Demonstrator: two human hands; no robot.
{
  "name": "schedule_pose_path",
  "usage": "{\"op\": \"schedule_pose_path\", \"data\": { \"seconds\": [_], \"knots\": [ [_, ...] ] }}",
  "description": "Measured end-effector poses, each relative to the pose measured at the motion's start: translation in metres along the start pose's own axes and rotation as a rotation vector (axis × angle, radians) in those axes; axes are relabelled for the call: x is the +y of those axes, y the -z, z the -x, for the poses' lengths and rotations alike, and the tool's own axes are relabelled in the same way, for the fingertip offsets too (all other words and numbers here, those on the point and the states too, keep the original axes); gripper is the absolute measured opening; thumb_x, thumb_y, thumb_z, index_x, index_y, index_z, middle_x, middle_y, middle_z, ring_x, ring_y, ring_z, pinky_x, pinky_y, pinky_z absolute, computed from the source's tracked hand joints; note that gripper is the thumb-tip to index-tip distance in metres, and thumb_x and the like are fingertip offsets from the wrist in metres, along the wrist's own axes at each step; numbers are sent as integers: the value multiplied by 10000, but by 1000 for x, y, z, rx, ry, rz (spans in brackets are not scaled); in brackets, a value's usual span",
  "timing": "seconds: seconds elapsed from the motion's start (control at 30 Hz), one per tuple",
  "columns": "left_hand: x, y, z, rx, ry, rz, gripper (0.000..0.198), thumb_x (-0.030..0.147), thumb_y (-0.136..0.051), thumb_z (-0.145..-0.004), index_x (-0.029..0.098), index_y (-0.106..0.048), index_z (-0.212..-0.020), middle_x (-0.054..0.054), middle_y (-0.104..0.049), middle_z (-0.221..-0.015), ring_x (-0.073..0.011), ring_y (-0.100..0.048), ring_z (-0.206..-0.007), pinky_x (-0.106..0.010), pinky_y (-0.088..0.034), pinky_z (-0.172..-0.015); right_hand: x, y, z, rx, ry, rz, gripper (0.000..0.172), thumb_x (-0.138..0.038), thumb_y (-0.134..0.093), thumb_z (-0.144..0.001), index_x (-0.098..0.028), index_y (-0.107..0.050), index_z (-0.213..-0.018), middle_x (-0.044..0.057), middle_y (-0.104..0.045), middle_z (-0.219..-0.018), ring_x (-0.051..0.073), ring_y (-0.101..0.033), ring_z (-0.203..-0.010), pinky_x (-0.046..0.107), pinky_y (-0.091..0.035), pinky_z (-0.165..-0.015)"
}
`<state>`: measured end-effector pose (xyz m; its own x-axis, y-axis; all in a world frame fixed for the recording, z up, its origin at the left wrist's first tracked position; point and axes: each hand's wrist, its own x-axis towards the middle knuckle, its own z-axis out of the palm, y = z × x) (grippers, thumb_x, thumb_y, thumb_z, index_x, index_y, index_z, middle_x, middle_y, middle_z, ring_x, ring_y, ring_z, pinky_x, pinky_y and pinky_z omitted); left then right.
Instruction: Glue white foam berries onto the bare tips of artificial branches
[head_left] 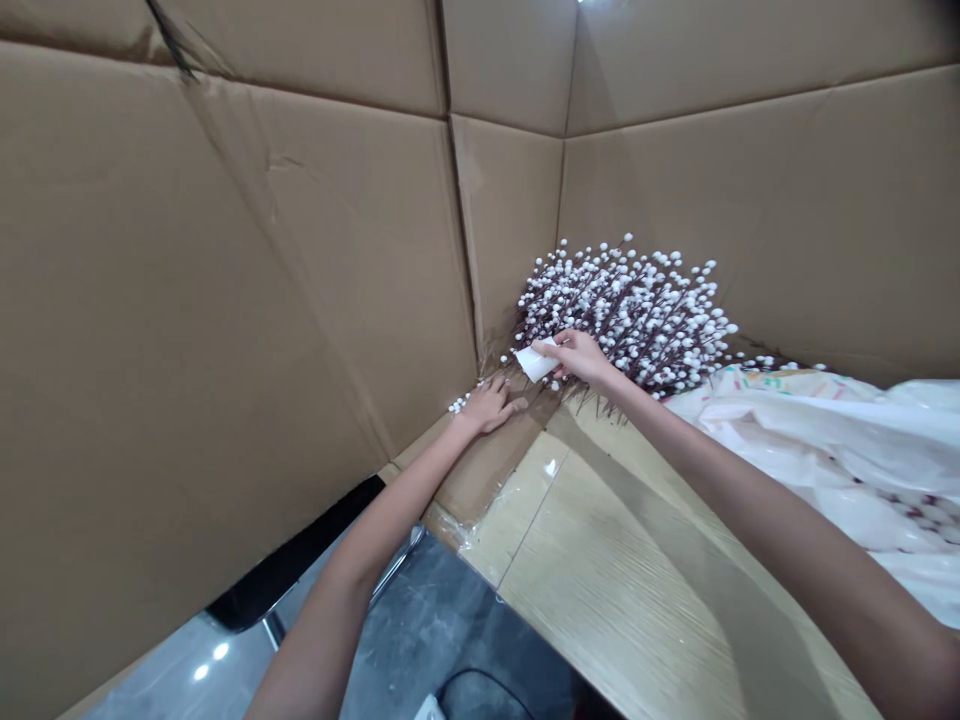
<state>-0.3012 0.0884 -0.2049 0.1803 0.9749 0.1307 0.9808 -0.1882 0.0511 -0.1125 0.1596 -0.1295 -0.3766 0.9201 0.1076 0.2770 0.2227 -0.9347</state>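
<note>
A dense bundle of artificial branches (pixel 622 320) with dark stems and many white bead-like buds lies in the corner of a cardboard box. My right hand (pixel 577 358) rests against the stems and pinches a small white paper tag (pixel 537 361) between its fingers. My left hand (pixel 487 405) lies flat on the cardboard near the corner, its fingers apart and holding nothing. A few white buds (pixel 458 403) poke out just beyond its fingertips.
Tall cardboard panels (pixel 225 280) wall the left and back. A crumpled white plastic sheet (pixel 825 450) with coloured print lies at the right. Below the arms is a light wood-grain tabletop (pixel 637 570). Past its edge are a grey floor (pixel 427 630) and a black cable.
</note>
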Motion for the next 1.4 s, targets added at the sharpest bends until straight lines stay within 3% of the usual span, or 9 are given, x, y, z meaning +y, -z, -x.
{"op": "schedule_pose_path", "data": {
  "seconds": [0.27,0.4,0.5,0.6,0.73,0.83,0.97,1.23,1.4],
  "knots": [
    [3,3,7,24,-11,12,685,579,-244,-927,52,-463,-1306,-224,-418,-1420,-333,-369,-1333,-442,-321,-1070,-1,-8,-6,-9,20,61,318,-427,-687,-752,-176,-512,-838,28,-637,-731,89,-564,-461,207,-467,-440],
    [4,7,15,18,-23,13,624,530,-275,-940,33,-534,-1215,-251,-412,-1417,-340,-357,-1345,-459,-308,-1085,-3,-8,-7,16,41,132,346,-445,-662,-753,-157,-562,-918,47,-651,-763,101,-572,-486,223,-475,-473],
    [3,9,28,41,-53,19,546,497,-300,-947,76,-545,-1196,-212,-463,-1381,-302,-386,-1328,-434,-316,-1089,-5,-10,-8,41,76,219,372,-425,-655,-746,-149,-601,-991,54,-671,-806,128,-604,-564,244,-487,-545],
    [2,10,47,131,-86,22,482,478,-320,-949,122,-539,-1189,-170,-516,-1321,-268,-431,-1285,-405,-353,-1068,-10,-15,-9,50,129,334,355,-398,-664,-728,-145,-646,-976,60,-685,-850,170,-635,-712,262,-484,-654],
    [4,9,76,291,-70,28,328,376,-352,-956,150,-588,-980,-138,-610,-1109,-248,-552,-1080,-384,-455,-933,-16,-31,-16,12,189,502,391,-328,-684,-707,-125,-653,-1040,80,-691,-964,201,-632,-879,266,-464,-761],
    [8,6,94,362,3,31,254,302,-363,-952,159,-562,-886,-115,-627,-927,-235,-583,-907,-373,-485,-825,-17,-44,-25,-50,206,626,412,-281,-687,-702,-112,-644,-1076,94,-689,-1016,203,-627,-916,253,-461,-767],
    [12,1,106,434,77,25,224,273,-371,-950,170,-536,-839,-106,-621,-844,-233,-588,-836,-354,-480,-761,-15,-55,-39,-161,229,786,406,-170,-714,-631,-134,-656,-1031,78,-693,-1010,192,-632,-888,225,-465,-725],
    [17,3,108,441,111,43,232,292,-379,-957,173,-538,-837,-94,-626,-820,-228,-609,-837,-324,-463,-731,-8,-58,-46,-272,333,995,468,-61,-721,-575,-148,-621,-1024,80,-668,-1051,205,-609,-943,231,-454,-793],
    [19,8,110,366,151,48,232,288,-365,-960,167,-550,-891,-100,-640,-858,-234,-616,-885,-318,-466,-747,-5,-61,-48,-283,360,1021,448,-80,-721,-602,-128,-621,-1037,108,-664,-1045,214,-607,-942,240,-449,-794]
  ]
}}
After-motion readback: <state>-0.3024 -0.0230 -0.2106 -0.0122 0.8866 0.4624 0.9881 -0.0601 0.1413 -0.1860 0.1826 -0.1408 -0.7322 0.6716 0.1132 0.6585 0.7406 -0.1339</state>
